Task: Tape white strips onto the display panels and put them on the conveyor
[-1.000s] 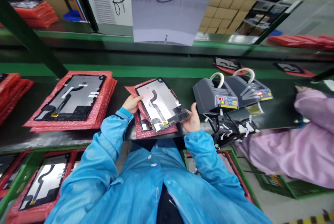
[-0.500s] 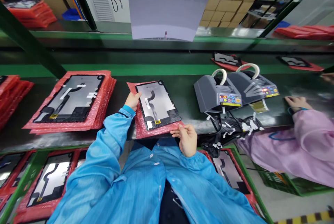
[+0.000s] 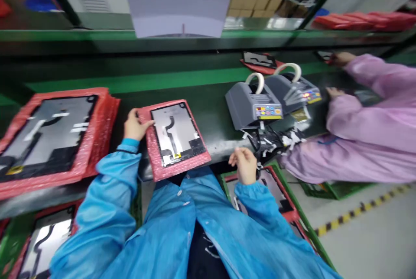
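A tablet back panel [image 3: 175,134] lies flat on a red bubble-wrap sheet [image 3: 156,164] at the near edge of the dark bench. My left hand [image 3: 134,124] rests on the sheet's upper left corner, fingers curled onto its edge. My right hand [image 3: 244,165] hovers off the bench edge to the panel's right, fingers pinched together; what they hold, if anything, is too small to name. It is close to the tape strips [image 3: 273,142] under the grey tape dispenser [image 3: 251,108].
A stack of red bubble-wrap sheets with a panel on top [image 3: 52,136] sits at left. A second tape dispenser [image 3: 292,90] stands behind the first. A co-worker in a pink sleeve [image 3: 367,118] reaches over the bench at right. Green crates with panels [image 3: 276,192] sit below.
The panel, held tilted in both hands a second ago, now lies flat on the sheet. My right hand left it and moved right toward the tape strips. The view swung right.
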Motion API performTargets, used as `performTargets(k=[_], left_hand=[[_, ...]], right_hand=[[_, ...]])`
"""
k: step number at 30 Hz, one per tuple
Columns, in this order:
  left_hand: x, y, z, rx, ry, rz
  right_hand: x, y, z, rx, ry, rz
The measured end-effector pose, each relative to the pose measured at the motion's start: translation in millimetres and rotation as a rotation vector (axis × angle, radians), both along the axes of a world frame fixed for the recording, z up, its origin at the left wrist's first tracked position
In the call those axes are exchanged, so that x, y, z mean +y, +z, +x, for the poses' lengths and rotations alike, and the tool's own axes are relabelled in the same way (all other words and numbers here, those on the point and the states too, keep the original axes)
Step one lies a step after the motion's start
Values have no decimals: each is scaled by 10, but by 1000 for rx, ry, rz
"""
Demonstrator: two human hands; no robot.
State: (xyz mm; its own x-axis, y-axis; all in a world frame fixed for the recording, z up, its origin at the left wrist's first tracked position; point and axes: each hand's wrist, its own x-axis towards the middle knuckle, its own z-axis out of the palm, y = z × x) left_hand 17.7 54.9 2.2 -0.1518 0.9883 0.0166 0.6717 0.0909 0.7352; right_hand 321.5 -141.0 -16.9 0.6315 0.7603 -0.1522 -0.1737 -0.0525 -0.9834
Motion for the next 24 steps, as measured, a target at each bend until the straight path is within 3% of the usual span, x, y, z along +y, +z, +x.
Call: performTargets(k=[3, 6, 9, 11, 13, 16, 19, 24], left_hand=[[70, -110, -111, -94, 33, -42], [111, -139, -179, 45, -11, 82], [29, -53, -191, 270, -116, 377], [-35, 12, -147, 342, -344, 504], [-57, 33, -68, 350, -641, 534], [-35, -37, 51, 335, -920, 486], [-17, -149, 100, 376, -969, 401], [-23, -242, 75, 417, -971, 353]], right_hand=[[139, 136, 530, 7, -237, 13], [296, 268, 824, 30, -282, -25], [387, 368, 796, -111, -346, 54], [433, 437, 645, -273, -347, 178], [530, 512, 414, -396, -153, 234], [860, 585, -52, -494, 425, 129], [1354, 542, -513, -664, 810, 22], [1903, 399, -882, -980, 990, -226]])
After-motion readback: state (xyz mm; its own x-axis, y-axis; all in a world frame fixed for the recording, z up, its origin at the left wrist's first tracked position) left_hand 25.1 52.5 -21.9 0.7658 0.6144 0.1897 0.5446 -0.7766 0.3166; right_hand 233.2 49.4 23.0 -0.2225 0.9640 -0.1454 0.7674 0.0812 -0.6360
